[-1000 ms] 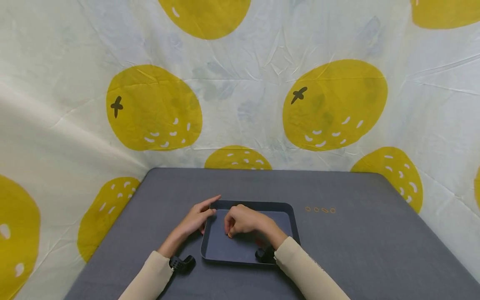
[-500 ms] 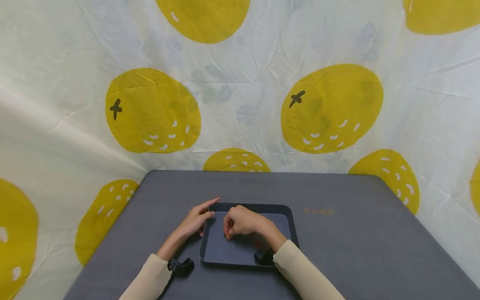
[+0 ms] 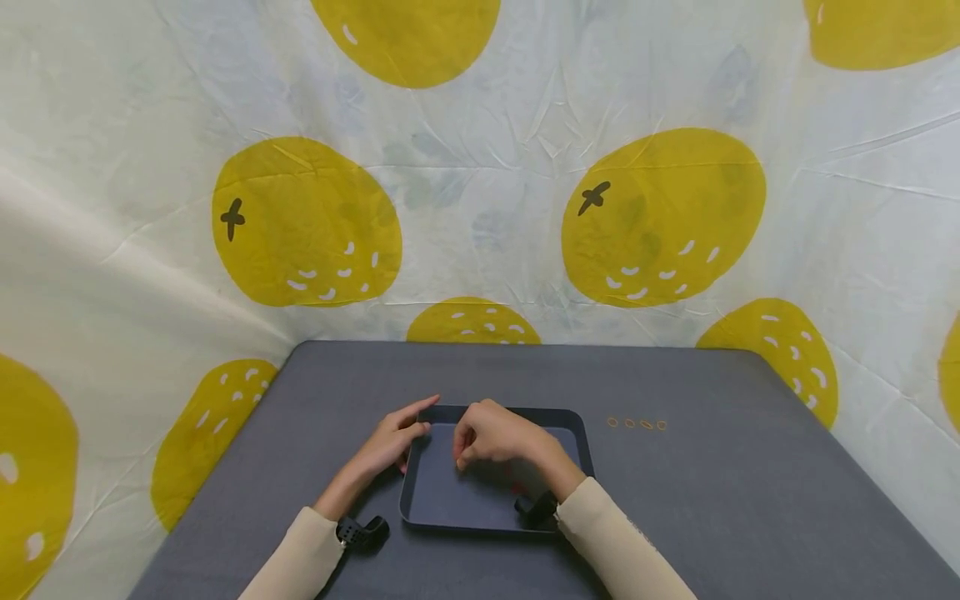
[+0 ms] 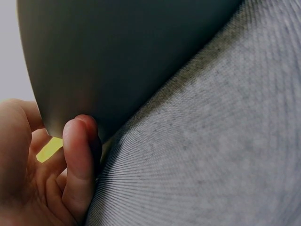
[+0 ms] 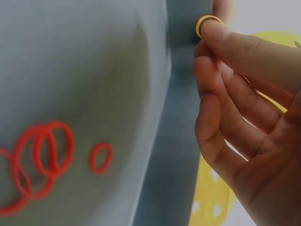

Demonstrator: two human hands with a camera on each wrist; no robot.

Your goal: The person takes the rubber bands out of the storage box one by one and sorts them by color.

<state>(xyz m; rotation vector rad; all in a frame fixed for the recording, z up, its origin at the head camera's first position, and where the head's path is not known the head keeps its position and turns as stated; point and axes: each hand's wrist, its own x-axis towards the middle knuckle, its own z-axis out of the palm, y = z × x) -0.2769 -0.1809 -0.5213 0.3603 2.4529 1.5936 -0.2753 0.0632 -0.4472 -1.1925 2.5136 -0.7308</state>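
Red rings point(image 5: 71, 146) lie in the tray point(image 3: 450, 508), and just past them, leftward, the right hand point(image 3: 495, 433) pinches an orange ring point(image 5: 198, 26)! The left hand point(image 3: 388, 439) grips the far-left corner; out right on the table point(image 3: 712, 483), nearer the right hand, sit four more orange rings point(image 3: 647, 425).

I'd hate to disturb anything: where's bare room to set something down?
Free: table right of the four orange rings, and between tray and patterned cloth. Crowded: the tray's left edge, held by the left hand, and its middle, where red rings lie and the right hand pinches another orange ring.
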